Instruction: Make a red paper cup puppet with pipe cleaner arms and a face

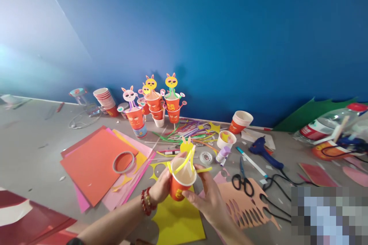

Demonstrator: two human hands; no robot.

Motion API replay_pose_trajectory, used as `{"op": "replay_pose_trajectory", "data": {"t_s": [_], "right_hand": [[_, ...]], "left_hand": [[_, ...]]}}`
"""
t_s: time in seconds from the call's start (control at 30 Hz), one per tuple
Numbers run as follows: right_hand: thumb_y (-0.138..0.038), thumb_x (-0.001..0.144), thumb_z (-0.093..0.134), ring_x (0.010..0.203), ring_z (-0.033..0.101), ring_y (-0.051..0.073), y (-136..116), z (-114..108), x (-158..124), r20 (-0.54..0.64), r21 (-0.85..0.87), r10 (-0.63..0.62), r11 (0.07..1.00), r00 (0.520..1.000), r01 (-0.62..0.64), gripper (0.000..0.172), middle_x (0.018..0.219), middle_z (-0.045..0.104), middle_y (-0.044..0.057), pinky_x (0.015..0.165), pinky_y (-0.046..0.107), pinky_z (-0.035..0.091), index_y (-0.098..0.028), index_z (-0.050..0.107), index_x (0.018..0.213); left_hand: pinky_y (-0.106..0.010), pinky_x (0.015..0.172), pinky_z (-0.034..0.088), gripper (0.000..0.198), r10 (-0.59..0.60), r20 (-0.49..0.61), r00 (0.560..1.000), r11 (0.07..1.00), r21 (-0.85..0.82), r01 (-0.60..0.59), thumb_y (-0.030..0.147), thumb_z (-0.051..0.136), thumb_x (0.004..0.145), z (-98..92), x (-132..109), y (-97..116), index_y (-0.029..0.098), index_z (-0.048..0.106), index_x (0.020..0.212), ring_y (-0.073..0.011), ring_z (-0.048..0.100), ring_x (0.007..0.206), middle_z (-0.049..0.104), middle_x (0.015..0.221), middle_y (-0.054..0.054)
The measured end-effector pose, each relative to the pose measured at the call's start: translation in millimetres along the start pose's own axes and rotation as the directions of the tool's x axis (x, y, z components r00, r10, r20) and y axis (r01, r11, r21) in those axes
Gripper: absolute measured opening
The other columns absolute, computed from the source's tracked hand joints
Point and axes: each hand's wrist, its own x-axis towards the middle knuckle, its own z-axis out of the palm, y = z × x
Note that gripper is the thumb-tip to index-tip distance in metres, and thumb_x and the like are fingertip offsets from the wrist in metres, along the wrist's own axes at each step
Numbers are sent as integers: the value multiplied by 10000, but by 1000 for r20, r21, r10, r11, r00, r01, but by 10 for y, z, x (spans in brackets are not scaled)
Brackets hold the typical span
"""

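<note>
Between my two hands stands a red paper cup, nearly upright, its open white mouth turned up towards me. My left hand wraps its left side, and my right hand grips the right side with the thumb on the front. Yellow pipe cleaners run inside the cup and stick out over the rim on both sides. A yellow paper head with pink ears rises behind the far rim; its front is turned away or hidden. Under the cup lies a yellow paper sheet.
Finished-looking cup figures stand at the back near a blue wall. Pipe cleaners lie before them. To the right are a glue stick, scissors and a corded glue gun; coloured paper and a tape roll are left.
</note>
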Motion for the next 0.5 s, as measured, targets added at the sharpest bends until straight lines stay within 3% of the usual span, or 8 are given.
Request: {"op": "replay_pose_trajectory", "data": {"t_s": [0.13,0.3,0.5], "right_hand": [[-407,837,759,1234,583,341,-74,-17,15,-28,-82,-38,996,999,35,571,1307,624,117,1066,457,473,-242,500,1318],[-410,838,763,1276,549,360,-84,-22,60,-93,-93,-37,995,995,28,586,1358,601,136,1087,489,454,-240,507,1336],[-423,838,771,1252,584,326,100,-7,88,-82,-29,20,999,996,-22,689,1439,547,134,1032,453,511,-255,437,1417]], "left_hand": [[-490,1203,293,626,55,-38,998,997,60,-52,561,582,923,71,19,85,250,521,1462,-356,433,1421,569,1478,-101],[-479,1051,442,605,63,-153,986,995,80,-52,539,578,939,136,30,286,235,510,1458,-338,589,1249,678,1301,-124],[-393,894,507,525,245,-309,919,955,242,-173,481,570,953,-22,5,538,203,558,1398,-289,612,1147,684,1200,-135]]}}
